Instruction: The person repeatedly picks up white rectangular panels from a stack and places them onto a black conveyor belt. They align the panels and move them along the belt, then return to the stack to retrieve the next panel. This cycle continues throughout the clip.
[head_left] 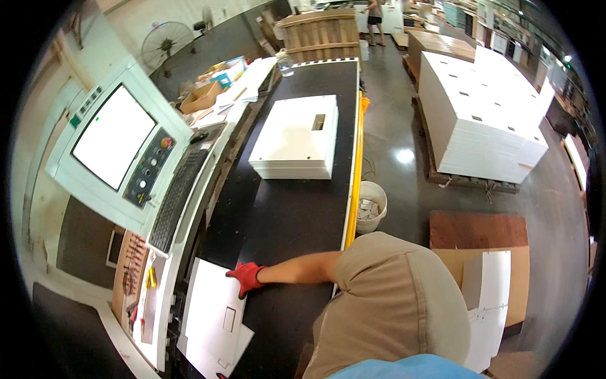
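Note:
A flat white panel [207, 309] with a small rectangular cutout lies at the near left of the black-topped table [284, 215]. The corner of another white sheet [245, 338] shows under its right side. My right hand [247, 278], in a red glove, grips the panel's right edge near the far corner, thumb and fingers apart around it. Of my left hand [221, 376] only a tiny red-and-dark bit shows at the lower edge, by the panel's near end; its fingers are hidden. Farther up the table sits a stack of white panels [293, 136], the top one with a cutout.
Left stands a control console [113, 139] with screen, buttons and a keyboard [180, 196]. A white bucket of scraps [371, 207] stands beside the table's yellow edge. Right are a large pallet stack of white panels [467, 120] and brown boards [480, 230]. A person [375, 19] stands far back.

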Available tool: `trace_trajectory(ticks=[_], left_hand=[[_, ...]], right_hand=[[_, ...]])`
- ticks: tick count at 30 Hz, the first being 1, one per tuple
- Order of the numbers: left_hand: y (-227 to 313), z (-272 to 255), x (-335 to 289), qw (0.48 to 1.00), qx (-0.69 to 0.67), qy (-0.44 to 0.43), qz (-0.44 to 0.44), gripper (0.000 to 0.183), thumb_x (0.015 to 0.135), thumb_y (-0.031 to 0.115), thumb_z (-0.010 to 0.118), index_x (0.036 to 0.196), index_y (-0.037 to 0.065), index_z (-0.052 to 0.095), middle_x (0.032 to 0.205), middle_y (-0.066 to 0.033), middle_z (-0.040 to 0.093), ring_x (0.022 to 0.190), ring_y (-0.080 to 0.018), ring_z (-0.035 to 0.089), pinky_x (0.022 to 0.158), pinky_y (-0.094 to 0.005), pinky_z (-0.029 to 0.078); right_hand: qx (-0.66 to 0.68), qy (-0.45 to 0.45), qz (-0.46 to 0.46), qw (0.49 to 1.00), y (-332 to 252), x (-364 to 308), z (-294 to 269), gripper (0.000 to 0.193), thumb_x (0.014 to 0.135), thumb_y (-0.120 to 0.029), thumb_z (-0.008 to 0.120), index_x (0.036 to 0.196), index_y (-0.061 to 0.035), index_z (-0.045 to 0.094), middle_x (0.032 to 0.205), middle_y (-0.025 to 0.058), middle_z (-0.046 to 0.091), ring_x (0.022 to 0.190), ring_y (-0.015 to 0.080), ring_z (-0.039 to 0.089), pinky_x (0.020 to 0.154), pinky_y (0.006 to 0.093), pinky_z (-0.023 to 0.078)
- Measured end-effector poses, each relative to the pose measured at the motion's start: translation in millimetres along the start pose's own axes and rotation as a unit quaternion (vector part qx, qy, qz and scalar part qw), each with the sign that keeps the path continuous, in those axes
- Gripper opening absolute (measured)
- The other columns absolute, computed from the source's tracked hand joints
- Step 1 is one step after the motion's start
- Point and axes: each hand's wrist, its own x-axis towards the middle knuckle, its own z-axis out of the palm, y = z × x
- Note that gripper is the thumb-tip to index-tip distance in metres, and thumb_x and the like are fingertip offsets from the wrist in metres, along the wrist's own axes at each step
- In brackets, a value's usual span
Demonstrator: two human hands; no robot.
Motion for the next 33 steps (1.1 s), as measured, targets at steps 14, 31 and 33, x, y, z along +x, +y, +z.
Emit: trace_trajectory(ticks=[14, 31, 33], left_hand=[[-45, -65, -102, 0.956, 0.130, -0.005, 0.262, 0.064, 0.084, 0.060, 0.077, 0.131, 0.016, 0.070, 0.130, -0.0162, 0.063, 0.132, -0.0387, 0.050, 0.108, -0.0570, 0.040], [58, -87, -209, 0.981, -0.094, 0.094, -0.143, 0.078, 0.082, 0.081, 0.064, 0.124, 0.015, 0.074, 0.125, -0.0141, 0.069, 0.113, -0.0388, 0.063, 0.086, -0.0624, 0.048], [71, -90, -208, 0.979, -0.102, 0.091, -0.152, 0.079, 0.082, 0.081, 0.063, 0.123, 0.015, 0.075, 0.124, -0.0140, 0.070, 0.113, -0.0388, 0.063, 0.085, -0.0641, 0.047]], right_hand=[[-0.080, 0.072, 0.149, 0.983, 186, -143, -210, 0.111, 0.061, -0.053, 0.092, 0.157, -0.0287, 0.043, 0.138, 0.0280, 0.053, 0.124, 0.0467, 0.058, 0.104, 0.0505, 0.050], [-0.159, -0.116, -0.221, 0.955, -18, -181, -13, 0.086, 0.078, -0.046, 0.079, 0.150, -0.0118, 0.050, 0.147, 0.0246, 0.049, 0.128, 0.0464, 0.051, 0.104, 0.0564, 0.045], [-0.202, -0.065, -0.249, 0.945, -17, -207, 32, 0.094, 0.075, -0.046, 0.083, 0.154, -0.0132, 0.045, 0.156, 0.0238, 0.039, 0.133, 0.0501, 0.045, 0.105, 0.0590, 0.044]])
